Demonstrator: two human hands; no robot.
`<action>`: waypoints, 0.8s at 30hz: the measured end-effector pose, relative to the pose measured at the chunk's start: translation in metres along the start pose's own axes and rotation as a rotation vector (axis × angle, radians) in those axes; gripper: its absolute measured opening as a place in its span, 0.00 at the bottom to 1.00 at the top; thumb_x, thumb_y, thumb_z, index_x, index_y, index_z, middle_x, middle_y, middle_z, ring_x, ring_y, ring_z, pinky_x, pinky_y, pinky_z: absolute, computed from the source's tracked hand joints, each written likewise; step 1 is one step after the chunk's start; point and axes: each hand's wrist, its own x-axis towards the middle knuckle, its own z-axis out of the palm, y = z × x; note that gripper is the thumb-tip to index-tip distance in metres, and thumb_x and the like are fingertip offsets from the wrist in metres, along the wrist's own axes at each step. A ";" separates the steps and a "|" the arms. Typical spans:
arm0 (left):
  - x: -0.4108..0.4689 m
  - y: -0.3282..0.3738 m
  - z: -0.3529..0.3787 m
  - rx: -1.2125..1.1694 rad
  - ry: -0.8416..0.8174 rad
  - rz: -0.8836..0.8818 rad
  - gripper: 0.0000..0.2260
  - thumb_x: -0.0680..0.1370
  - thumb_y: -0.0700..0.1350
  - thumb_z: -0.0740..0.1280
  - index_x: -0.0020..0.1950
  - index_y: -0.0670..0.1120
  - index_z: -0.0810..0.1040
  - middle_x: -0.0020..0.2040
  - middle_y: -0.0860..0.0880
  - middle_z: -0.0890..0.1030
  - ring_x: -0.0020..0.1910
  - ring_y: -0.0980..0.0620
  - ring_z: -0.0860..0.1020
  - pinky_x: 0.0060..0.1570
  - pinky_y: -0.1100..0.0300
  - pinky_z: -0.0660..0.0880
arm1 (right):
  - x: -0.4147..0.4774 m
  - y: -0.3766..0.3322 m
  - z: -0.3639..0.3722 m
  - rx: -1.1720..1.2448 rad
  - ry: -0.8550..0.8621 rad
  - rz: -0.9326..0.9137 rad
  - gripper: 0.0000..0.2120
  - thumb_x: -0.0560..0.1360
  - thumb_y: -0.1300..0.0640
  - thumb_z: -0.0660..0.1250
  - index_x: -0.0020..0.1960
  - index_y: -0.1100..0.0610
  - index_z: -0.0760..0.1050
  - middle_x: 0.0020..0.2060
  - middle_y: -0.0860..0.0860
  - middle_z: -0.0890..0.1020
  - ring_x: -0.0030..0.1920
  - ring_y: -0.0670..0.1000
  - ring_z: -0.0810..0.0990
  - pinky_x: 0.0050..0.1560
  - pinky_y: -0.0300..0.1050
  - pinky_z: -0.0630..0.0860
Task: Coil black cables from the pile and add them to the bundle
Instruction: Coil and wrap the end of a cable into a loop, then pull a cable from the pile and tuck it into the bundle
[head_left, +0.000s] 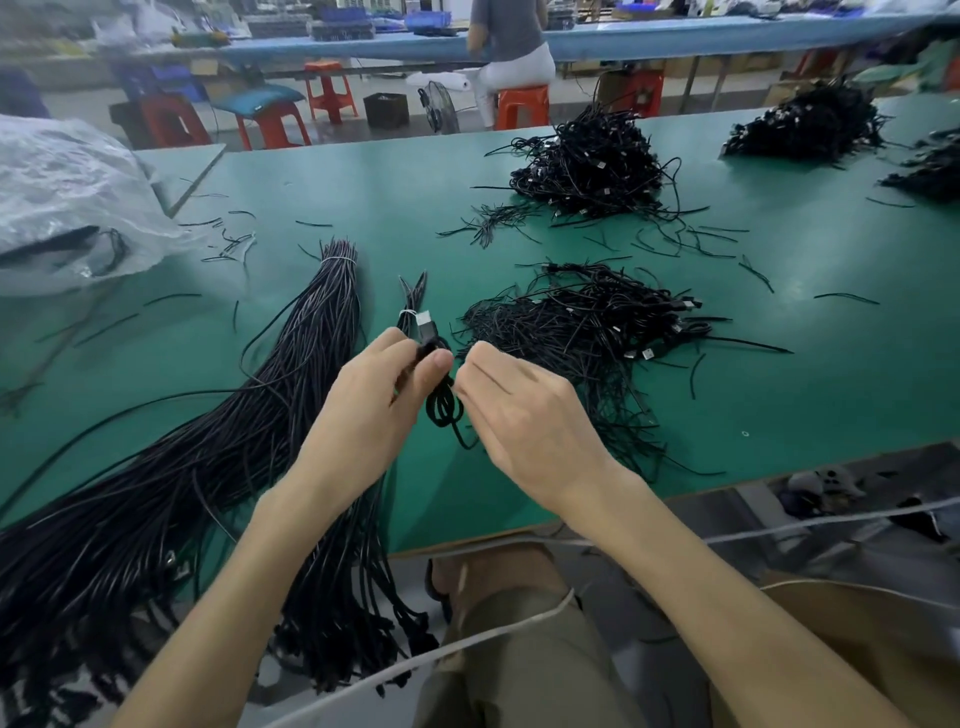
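The left hand (363, 410) grips the loops and plug of one half-coiled cable (444, 408), and the right hand (524, 415) pinches its tail. At eight o'clock a thick sheaf of straight cables (208, 441) waits on the desk (363, 182). At two o'clock lies a modest heap (587, 322), seemingly coiled, so much work remains.

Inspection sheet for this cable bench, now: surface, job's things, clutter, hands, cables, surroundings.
Surface: green table.
Job's things: coiled cable between the hands; tied bundle left; loose pile right.
Clutter: short black strands; plastic bag far left.
Grippers: left hand grips the coil near its plug; right hand pinches its side.
Cables: two more heaps behind; white cord across the lap.
Surroundings: seated person at blue bench; orange stools.
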 end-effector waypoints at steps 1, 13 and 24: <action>0.003 0.000 0.001 0.000 0.009 -0.019 0.22 0.84 0.52 0.62 0.38 0.37 0.72 0.39 0.44 0.72 0.36 0.41 0.73 0.38 0.47 0.71 | 0.002 0.003 0.001 -0.004 0.000 -0.002 0.06 0.75 0.70 0.72 0.46 0.62 0.77 0.42 0.55 0.77 0.37 0.54 0.76 0.42 0.47 0.78; 0.007 -0.038 0.006 0.238 -0.110 -0.345 0.11 0.83 0.54 0.65 0.57 0.47 0.77 0.51 0.50 0.79 0.47 0.52 0.79 0.50 0.54 0.78 | 0.013 0.072 -0.028 0.807 0.206 1.028 0.02 0.82 0.60 0.67 0.50 0.57 0.78 0.37 0.51 0.82 0.32 0.46 0.81 0.32 0.38 0.75; -0.007 -0.046 0.010 0.645 -0.272 -0.468 0.12 0.85 0.52 0.63 0.51 0.44 0.67 0.50 0.45 0.74 0.43 0.44 0.73 0.41 0.52 0.69 | -0.027 0.208 -0.024 0.419 0.054 1.444 0.12 0.83 0.59 0.63 0.52 0.68 0.78 0.41 0.54 0.82 0.36 0.53 0.83 0.40 0.47 0.78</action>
